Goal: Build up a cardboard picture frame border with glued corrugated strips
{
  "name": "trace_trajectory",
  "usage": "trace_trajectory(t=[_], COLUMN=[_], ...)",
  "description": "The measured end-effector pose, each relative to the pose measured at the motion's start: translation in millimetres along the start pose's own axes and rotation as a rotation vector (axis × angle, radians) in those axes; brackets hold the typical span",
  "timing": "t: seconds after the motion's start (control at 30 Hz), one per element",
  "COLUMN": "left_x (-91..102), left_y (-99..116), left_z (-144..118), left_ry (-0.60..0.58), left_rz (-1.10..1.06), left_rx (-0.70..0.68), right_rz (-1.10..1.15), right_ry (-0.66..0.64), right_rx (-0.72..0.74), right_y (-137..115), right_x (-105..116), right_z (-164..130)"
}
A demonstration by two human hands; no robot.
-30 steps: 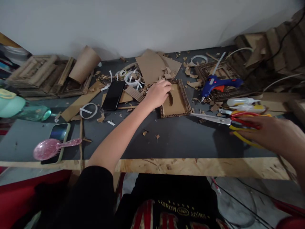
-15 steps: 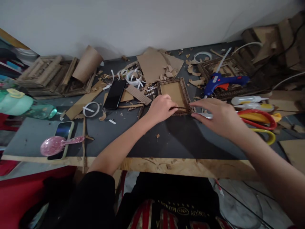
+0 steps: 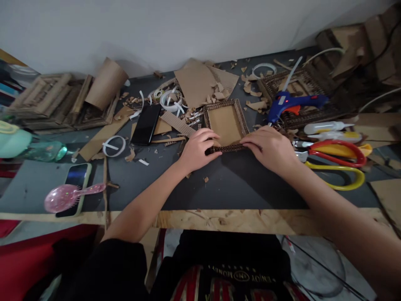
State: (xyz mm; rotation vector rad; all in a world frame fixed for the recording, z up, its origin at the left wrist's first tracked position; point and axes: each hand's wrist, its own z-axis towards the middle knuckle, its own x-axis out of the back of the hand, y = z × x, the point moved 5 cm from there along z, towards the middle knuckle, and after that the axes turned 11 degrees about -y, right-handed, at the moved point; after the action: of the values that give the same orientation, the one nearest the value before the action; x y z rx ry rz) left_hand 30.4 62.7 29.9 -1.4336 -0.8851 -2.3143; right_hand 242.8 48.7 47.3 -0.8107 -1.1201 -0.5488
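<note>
A small cardboard picture frame with corrugated edging lies flat on the dark table top. My left hand pinches its near left corner. Over the near right corner rests my right hand, fingers pressing down on the frame's front edge. Both hands grip the frame. Red and yellow scissors lie just right of my right hand, untouched.
A blue glue gun rests on a bigger frame at the back right, glue bottles beside it. Cardboard scraps, a black phone, tape rings, a pink brush on a second phone, stacked frames far left.
My left hand came back from the frame's far side to its near left corner. My right hand left the scissors and settled on the frame's near right corner.
</note>
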Motion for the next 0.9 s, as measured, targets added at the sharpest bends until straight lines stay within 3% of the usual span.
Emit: trace_trajectory(t=[0.33, 0.9], left_x=[-1.4, 1.8], left_y=[6, 7], left_z=[-1, 1], left_ry=[0.103, 0.032], left_rz=[0.034, 0.090], left_rx=[-0.052, -0.017], right_rz=[-0.169, -0.198], right_ry=[0.083, 0.130], right_rx=[0.084, 0.012], right_y=[-12, -18], right_x=[4, -2], right_z=[-10, -17])
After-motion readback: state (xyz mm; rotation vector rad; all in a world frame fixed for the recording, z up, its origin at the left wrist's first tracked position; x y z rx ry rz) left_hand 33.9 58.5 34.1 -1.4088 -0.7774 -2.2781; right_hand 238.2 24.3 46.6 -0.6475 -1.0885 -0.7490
